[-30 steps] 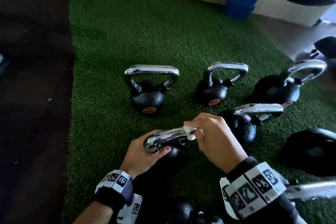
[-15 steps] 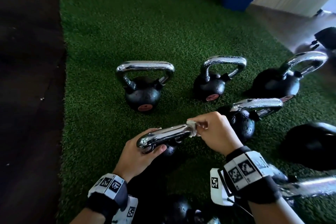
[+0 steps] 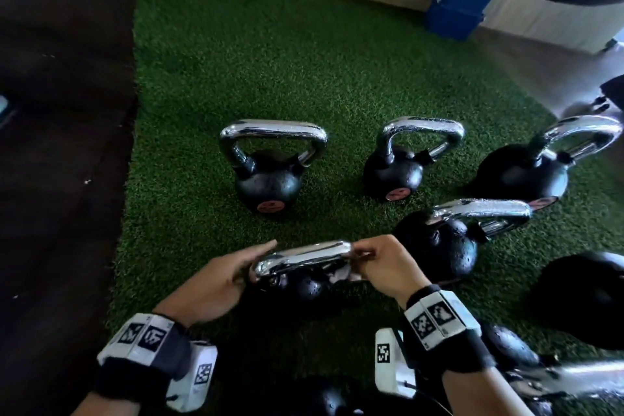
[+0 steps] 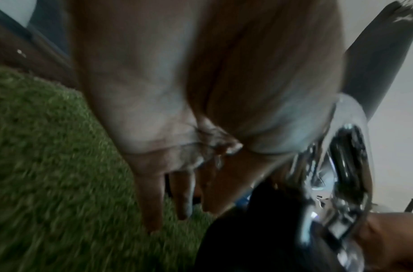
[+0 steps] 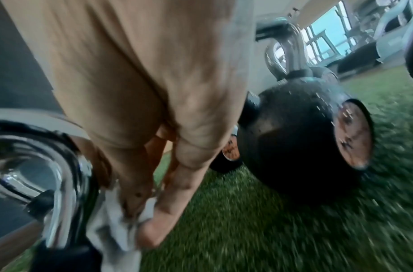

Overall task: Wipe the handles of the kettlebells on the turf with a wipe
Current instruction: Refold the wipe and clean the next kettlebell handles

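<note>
The nearest kettlebell [image 3: 310, 287] sits on the green turf [image 3: 209, 84], its chrome handle [image 3: 304, 258] between my hands. My right hand [image 3: 363, 263] pinches a white wipe [image 3: 339, 275] against the handle's right leg, just under the top bar. The right wrist view shows the wipe [image 5: 116, 226] pressed between thumb and fingers of my right hand [image 5: 151, 217] beside the handle [image 5: 61, 184]. My left hand [image 3: 236, 273] rests at the handle's left end with fingers stretched out along its far side. In the blurred left wrist view the fingers [image 4: 184, 198] hang fairly straight beside the handle [image 4: 349, 165].
Several more chrome-handled kettlebells stand close: one behind left [image 3: 270, 186], one behind [image 3: 395, 176], one far right [image 3: 526, 176], one right beside my right hand [image 3: 445, 246]. A black round weight [image 3: 584, 300] lies right. Blue boxes [image 3: 459, 0] sit by the wall. Dark floor [image 3: 60, 179] borders the turf's left.
My right hand carried the wipe from the top bar's right end round the corner and down onto the right leg. My left hand's fingers have straightened from their grip on the left end.
</note>
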The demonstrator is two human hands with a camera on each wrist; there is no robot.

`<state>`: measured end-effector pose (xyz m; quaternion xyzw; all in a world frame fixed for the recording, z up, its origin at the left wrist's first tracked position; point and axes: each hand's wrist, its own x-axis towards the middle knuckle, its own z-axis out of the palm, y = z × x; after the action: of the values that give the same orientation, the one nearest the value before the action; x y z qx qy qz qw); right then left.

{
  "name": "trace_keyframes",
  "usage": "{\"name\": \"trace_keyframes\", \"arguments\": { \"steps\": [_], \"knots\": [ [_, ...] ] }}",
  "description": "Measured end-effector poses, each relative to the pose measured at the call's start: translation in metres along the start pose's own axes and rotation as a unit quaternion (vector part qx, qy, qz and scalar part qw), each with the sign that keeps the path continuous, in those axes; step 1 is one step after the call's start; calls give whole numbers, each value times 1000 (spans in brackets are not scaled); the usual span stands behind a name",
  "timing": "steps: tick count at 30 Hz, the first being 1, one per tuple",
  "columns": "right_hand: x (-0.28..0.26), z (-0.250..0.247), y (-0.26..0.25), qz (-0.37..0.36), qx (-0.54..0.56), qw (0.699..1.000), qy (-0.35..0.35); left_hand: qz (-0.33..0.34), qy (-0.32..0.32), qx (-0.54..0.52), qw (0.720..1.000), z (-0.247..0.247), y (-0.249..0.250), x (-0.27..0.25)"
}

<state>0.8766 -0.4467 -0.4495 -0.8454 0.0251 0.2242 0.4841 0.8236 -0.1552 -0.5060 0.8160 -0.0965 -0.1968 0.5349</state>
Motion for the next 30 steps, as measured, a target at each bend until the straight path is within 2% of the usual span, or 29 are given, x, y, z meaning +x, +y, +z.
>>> {"name": "trace_keyframes", "arguments": {
  "steps": [2, 4, 6, 7, 9, 12, 15, 20, 22, 25, 27, 28, 30],
  "knots": [
    [-2, -17, -8, -33, -74, 995, 54, -11, 124, -31, 992, -12, 13, -5],
    [-7, -31, -25, -92, -88, 987, 94, 23, 242, -66, 968, -21, 33, -11],
    [-16, -36, -48, -153, -58, 982, 97, 69, 293, -96, 949, -27, 60, -15],
    [-19, -36, -59, -183, -46, 979, 80, 88, 298, -113, 944, -28, 75, -16],
    [-23, -31, -81, -225, -9, 974, 28, 99, 260, -158, 947, -26, 104, -16],
    [-26, -21, -103, -271, 55, 961, -15, 59, 181, -222, 956, -20, 136, -11],
    [-28, -15, -117, -315, 61, 947, -6, 37, 151, -263, 952, -14, 153, -10],
    [-33, -15, -129, -381, 1, 923, 54, 33, 164, -273, 947, -21, 172, -1],
    [-31, -21, -120, -369, -22, 927, 58, 25, 156, -214, 964, -27, 179, 4],
    [-18, -31, -87, -306, -76, 947, 69, 22, 130, 7, 991, -31, 183, 6],
    [-8, -34, -53, -228, -127, 960, 104, 15, 109, 141, 984, -25, 184, 2],
    [-2, -35, -36, -188, -144, 967, 99, 13, 102, 188, 977, -22, 185, 2],
    [8, -31, -8, -104, -143, 984, 31, 17, 104, 273, 956, -15, 190, 4]
  ]
}}
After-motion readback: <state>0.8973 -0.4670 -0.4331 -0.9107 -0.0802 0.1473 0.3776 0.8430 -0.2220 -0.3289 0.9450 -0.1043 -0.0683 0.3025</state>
